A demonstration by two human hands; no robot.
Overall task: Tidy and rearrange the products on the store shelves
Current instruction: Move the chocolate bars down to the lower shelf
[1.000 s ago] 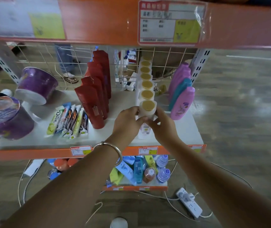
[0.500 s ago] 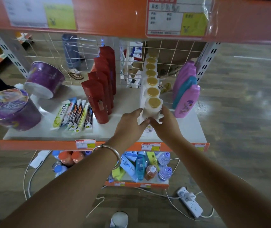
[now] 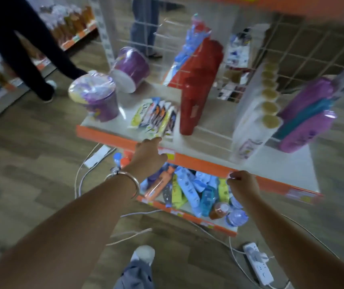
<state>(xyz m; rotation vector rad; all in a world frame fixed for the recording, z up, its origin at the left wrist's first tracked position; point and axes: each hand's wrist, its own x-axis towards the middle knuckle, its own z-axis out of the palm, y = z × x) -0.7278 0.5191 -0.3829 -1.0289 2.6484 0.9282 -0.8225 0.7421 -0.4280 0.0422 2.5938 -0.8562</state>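
Head view: left hand (image 3: 148,155) and right hand (image 3: 243,185) released white bottle (image 3: 250,132); both empty, relaxed.

Shelf (image 3: 281,163): purple tubs (image 3: 98,101), sachets (image 3: 156,117), red bottles (image 3: 196,90), white bottles (image 3: 254,119).

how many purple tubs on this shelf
2: one purple tub stands upright at the front left corner of the shelf; the other lies on its side behind it. None looks hidden.

Sachets (image 3: 156,118) between tub (image 3: 97,101) and bottles (image 3: 196,86), on shelf (image 3: 281,163)
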